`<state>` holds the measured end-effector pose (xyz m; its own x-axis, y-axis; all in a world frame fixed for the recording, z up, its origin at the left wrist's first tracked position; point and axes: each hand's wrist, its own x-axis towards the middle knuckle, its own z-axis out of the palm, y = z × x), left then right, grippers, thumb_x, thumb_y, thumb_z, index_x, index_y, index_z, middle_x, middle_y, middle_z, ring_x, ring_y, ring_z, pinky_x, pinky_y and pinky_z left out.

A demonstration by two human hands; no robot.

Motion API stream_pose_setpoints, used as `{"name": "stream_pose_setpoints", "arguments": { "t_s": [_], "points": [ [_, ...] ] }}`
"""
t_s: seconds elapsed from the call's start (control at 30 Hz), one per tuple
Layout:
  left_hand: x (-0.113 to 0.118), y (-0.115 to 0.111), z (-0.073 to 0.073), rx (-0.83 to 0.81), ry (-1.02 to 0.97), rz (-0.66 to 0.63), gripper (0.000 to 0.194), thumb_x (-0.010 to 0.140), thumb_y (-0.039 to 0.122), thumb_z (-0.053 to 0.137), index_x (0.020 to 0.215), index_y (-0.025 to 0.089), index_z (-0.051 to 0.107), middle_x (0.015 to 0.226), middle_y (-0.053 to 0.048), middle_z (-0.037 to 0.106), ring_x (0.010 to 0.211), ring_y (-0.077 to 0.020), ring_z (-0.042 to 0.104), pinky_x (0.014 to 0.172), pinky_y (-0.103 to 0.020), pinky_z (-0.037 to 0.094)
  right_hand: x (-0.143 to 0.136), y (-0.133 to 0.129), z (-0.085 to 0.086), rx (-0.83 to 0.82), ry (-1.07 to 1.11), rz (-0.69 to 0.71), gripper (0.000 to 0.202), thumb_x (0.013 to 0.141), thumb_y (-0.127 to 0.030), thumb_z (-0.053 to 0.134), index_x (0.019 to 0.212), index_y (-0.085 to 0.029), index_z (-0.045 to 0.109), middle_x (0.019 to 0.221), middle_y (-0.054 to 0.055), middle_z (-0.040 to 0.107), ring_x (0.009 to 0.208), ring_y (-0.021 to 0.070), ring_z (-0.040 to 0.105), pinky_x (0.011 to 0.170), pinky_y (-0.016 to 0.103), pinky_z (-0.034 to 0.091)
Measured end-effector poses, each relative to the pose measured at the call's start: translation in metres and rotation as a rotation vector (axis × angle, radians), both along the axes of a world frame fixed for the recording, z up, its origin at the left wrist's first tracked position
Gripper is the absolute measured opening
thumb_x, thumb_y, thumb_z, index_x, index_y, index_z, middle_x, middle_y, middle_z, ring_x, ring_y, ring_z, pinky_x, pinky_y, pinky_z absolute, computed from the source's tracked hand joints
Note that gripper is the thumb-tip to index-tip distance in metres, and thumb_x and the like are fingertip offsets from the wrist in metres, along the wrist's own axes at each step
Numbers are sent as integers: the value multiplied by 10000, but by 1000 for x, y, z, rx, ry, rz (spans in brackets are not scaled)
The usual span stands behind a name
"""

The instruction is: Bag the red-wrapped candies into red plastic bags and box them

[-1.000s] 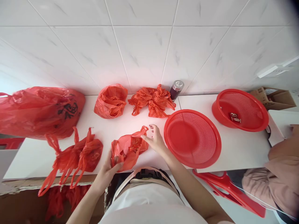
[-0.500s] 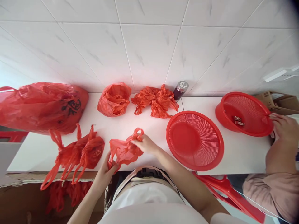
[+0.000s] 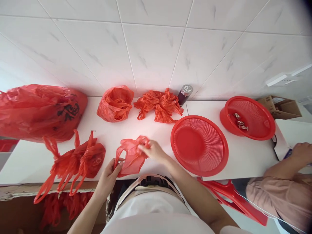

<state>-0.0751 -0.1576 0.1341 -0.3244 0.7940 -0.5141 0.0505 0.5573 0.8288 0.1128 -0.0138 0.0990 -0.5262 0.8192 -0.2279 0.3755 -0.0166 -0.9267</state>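
A small red plastic bag (image 3: 131, 156) sits low in the centre of the frame, stretched between the person's two hands just above the near edge of the white worktop (image 3: 243, 156). The left hand (image 3: 109, 174) pinches its lower left edge from below, while the right hand (image 3: 152, 151) is closed over the bunched handles at its upper right, likely so the thin film stays taut and its mouth can be worked. The bag lies directly between the hands, touching both.

To the left, tied bags (image 3: 80, 161) hang partly over the worktop's edge, and a large full bag (image 3: 41, 110) lies at the far left. An open bag (image 3: 115, 104) and a heap of loose empty bags (image 3: 158, 105) sit against the tiled wall, beside a dark jar (image 3: 184, 94). An empty red basket (image 3: 199, 144) rests right of the right hand, within easy reach; a second basket (image 3: 248, 117) at upper right holds a few small items. Another person's hand (image 3: 301, 152) shows at the right edge.
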Motion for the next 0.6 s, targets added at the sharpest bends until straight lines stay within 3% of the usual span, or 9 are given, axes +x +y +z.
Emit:
{"name": "stream_pose_setpoints", "arguments": {
  "t_s": [0.1, 0.17, 0.27, 0.4, 0.5, 0.6],
  "points": [
    [-4, -3, 3, 4, -27, 14, 433, 785, 575, 632, 977, 188, 596, 815, -6, 635, 746, -169, 573, 685, -252, 448, 41, 23, 5, 117, -155, -342, 212, 860, -380, 503, 809, -212, 622, 718, 10, 649, 674, 172, 599, 657, 278, 443],
    [-2, -3, 12, -10, -63, -2, 409, 791, 566, 630, 951, 190, 598, 818, -10, 646, 759, -175, 577, 696, -257, 452, 69, 34, 16, 174, -167, -411, 172, 839, -297, 503, 936, -224, 625, 871, 23, 681, 776, 183, 622, 741, 304, 456],
    [3, 2, 32, -9, -64, -48, 392, 793, 565, 627, 919, 195, 612, 769, -4, 633, 718, -174, 562, 654, -251, 443, 91, 31, 41, 205, -125, -401, 165, 814, -244, 515, 937, -228, 622, 965, 34, 681, 865, 195, 624, 789, 322, 465],
    [2, 10, 56, 93, 130, -51, 322, 778, 526, 654, 844, 211, 659, 801, -10, 607, 737, -179, 541, 643, -245, 434, 88, 9, 71, 211, 0, -349, 166, 857, -276, 512, 992, -235, 600, 879, 23, 646, 769, 172, 607, 705, 295, 484],
    [-3, 12, 67, 130, 277, -11, 296, 748, 517, 674, 742, 222, 694, 894, -27, 595, 821, -206, 547, 694, -264, 454, 83, 0, 83, 214, 18, -293, 192, 859, -255, 516, 1040, -242, 581, 836, 3, 612, 724, 152, 587, 684, 280, 478],
    [-3, 11, 77, 127, 330, -61, 327, 737, 548, 667, 688, 229, 715, 938, -45, 591, 928, -246, 549, 809, -312, 459, 87, -2, 93, 226, -36, -239, 180, 855, -237, 527, 1026, -245, 583, 819, 1, 608, 741, 155, 586, 689, 280, 477]
  ]
}}
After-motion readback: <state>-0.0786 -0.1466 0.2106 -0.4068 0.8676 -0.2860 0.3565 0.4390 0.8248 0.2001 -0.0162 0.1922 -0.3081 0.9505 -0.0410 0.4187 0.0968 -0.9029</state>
